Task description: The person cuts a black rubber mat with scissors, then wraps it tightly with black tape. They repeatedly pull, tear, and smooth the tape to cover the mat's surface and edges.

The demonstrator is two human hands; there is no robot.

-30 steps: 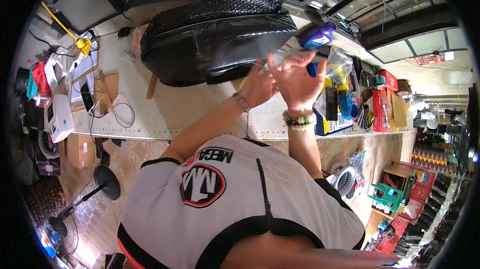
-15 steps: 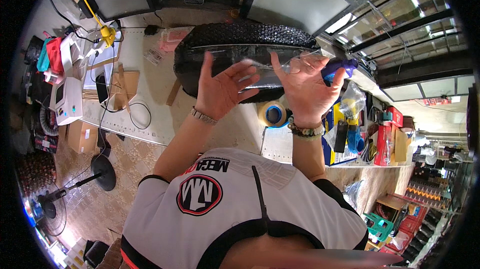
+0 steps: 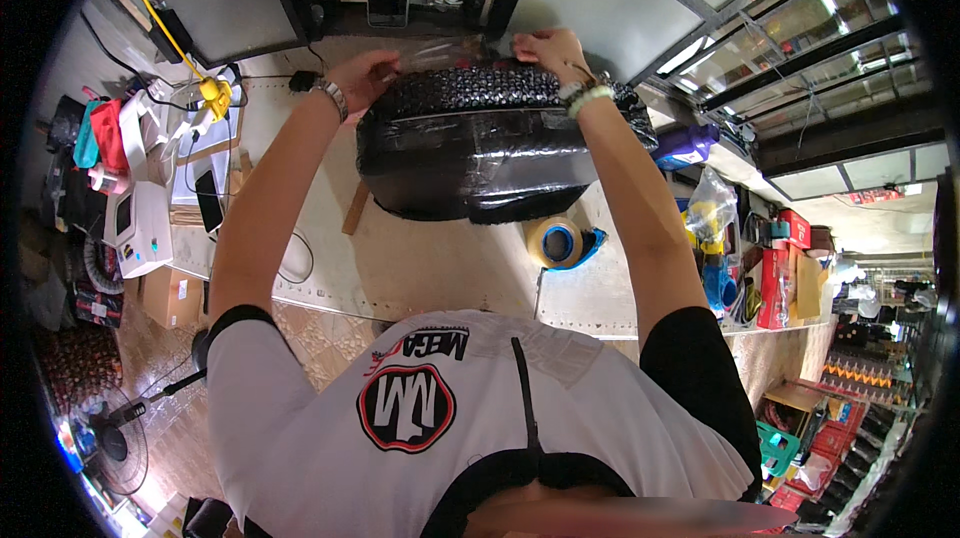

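Note:
A large black parcel (image 3: 480, 163), wrapped in bubble wrap and shiny film, lies across the table before me. Along its far edge stretches a strip of clear tape (image 3: 442, 58), thin and hard to see. My left hand (image 3: 364, 80) pinches the strip's left end at the parcel's far left corner. Over the parcel's far edge, my right hand (image 3: 550, 50) has its fingers closed at the strip's other end, its forearm crossing the parcel's right side. A roll of tape (image 3: 556, 242) with a blue core lies on the near side of the parcel, beside a blue piece.
A purple bottle (image 3: 688, 146) stands right of the parcel. Boxes and a clear plastic bag (image 3: 711, 203) crowd the table's right end. At left are a white label printer (image 3: 138, 228), a phone (image 3: 207, 200) and cables. A glazed frame (image 3: 610, 8) rises behind the table.
Both hands have gone from spread palms above the parcel's near side to its far edge, fingers now closed, carrying the clear tape there. The parcel's near face is uncovered by the hands.

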